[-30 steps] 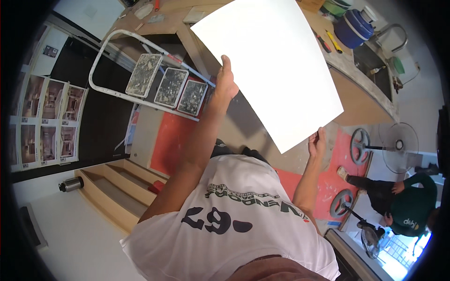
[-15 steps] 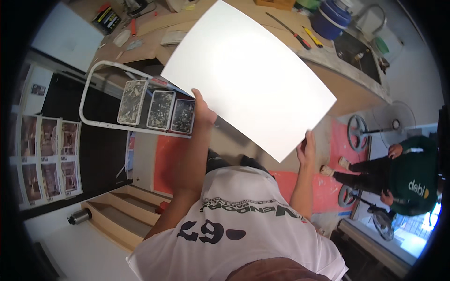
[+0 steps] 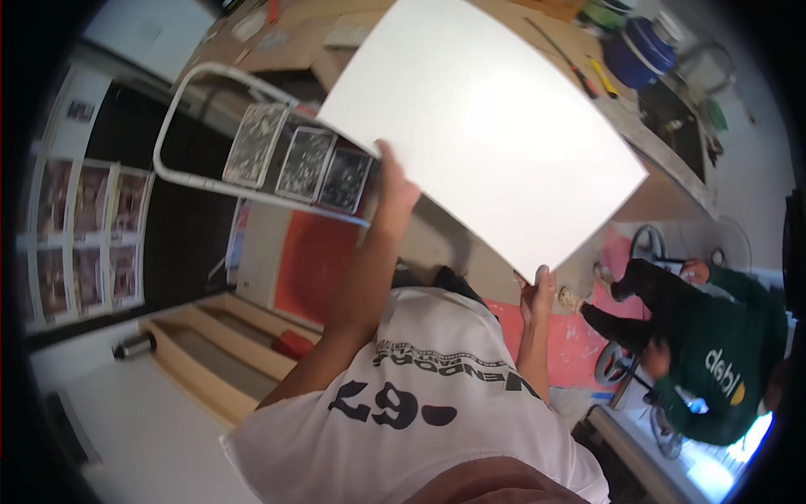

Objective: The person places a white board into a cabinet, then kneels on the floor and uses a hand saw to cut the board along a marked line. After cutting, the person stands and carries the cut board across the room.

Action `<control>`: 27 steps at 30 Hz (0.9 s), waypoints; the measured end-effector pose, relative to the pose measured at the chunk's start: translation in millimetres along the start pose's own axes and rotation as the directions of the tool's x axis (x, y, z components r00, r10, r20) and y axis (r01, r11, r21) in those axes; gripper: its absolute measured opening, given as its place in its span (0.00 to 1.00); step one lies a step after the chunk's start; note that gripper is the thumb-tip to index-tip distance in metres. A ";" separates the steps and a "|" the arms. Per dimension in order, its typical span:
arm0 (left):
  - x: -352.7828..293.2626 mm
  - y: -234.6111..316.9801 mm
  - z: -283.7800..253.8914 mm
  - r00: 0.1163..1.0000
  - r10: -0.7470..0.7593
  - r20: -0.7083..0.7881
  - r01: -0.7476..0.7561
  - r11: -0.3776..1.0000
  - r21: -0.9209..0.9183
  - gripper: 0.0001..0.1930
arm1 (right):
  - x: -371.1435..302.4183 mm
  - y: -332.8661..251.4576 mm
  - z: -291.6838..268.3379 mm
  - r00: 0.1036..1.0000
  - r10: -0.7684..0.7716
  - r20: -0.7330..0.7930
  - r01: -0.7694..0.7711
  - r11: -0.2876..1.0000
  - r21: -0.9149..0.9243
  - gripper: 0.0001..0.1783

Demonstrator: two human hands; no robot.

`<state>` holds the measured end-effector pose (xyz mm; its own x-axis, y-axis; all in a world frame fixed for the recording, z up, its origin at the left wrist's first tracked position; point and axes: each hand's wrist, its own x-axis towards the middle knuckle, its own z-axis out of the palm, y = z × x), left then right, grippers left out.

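A large plain white panel [image 3: 487, 126] fills the upper middle of the view, held out in front of my body and tilted. My left hand [image 3: 397, 183] is closed on its near left edge, with the thumb lying along the rim. At the panel's nearest corner, my right hand [image 3: 536, 296] grips with its thumb up; its other fingers are partly hidden behind the board. The panel covers part of the wooden worktop [image 3: 294, 55] behind it.
A white-framed step ladder [image 3: 252, 147] stands at the left. On the worktop lie a handsaw [image 3: 579, 77] and a yellow cutter [image 3: 601, 77], near a blue cooler jug [image 3: 638, 52] and a sink [image 3: 676, 126]. A person in green [image 3: 714, 361] is at right. A wooden frame [image 3: 227, 353] lies lower left.
The panel and both hands keep their hold, while the view has swung so the surroundings sit differently. My right hand now sits at the panel's nearest corner. The person in green has come closer.
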<state>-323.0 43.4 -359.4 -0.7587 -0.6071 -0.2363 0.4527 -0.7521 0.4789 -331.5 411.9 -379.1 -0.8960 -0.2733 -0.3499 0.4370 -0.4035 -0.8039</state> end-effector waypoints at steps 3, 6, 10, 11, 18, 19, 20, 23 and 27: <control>-0.4 -16.1 15.4 0.995 -0.077 0.064 0.088 0.977 -0.193 0.43 | -21.9 5.8 24.1 0.989 -0.107 0.098 0.117 0.988 -0.105 0.27; -10.4 -21.0 47.3 0.989 -0.123 0.076 0.141 0.934 -0.329 0.39 | -29.3 -2.7 69.2 0.963 -0.242 0.115 0.261 0.944 -0.199 0.30; -18.1 -25.8 58.4 0.969 -0.214 0.125 0.246 0.892 -0.379 0.38 | -31.5 3.6 97.0 0.963 -0.209 0.170 0.267 0.828 -0.493 0.23; -23.1 -16.9 50.4 0.955 -0.266 0.135 0.297 0.885 -0.359 0.37 | -37.5 6.3 97.6 0.979 -0.160 0.129 0.205 0.756 -0.621 0.22; -11.1 126.2 -144.4 0.859 -0.031 0.511 0.358 0.751 -0.556 0.37 | -82.5 32.2 256.2 0.900 0.162 0.406 0.276 0.508 -0.816 0.32; -18.1 139.9 -151.1 0.936 -0.033 0.351 -0.041 0.979 0.201 0.37 | -73.7 48.8 250.5 0.874 0.168 0.455 0.315 0.517 -0.796 0.31; -25.9 153.2 -139.7 0.973 0.057 0.225 -0.149 0.898 0.415 0.36 | -64.3 70.7 246.2 0.839 0.189 0.511 0.346 0.540 -0.767 0.30; -66.3 197.7 -88.0 0.966 -0.026 -0.257 -0.013 0.989 -0.148 0.34 | -59.2 106.1 264.2 0.847 0.318 0.426 0.056 0.744 -0.666 0.29; -72.5 202.5 -118.3 0.960 0.149 0.236 -0.251 0.829 0.500 0.28 | -80.2 121.5 318.7 0.862 -0.125 0.491 0.452 0.627 -0.634 0.25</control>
<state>-120.8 -95.2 -345.3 -0.7714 -0.6349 0.0438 0.3318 -0.3425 0.8790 -181.5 106.5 -295.4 -0.7883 -0.6143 0.0349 -0.1807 0.1769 -0.9675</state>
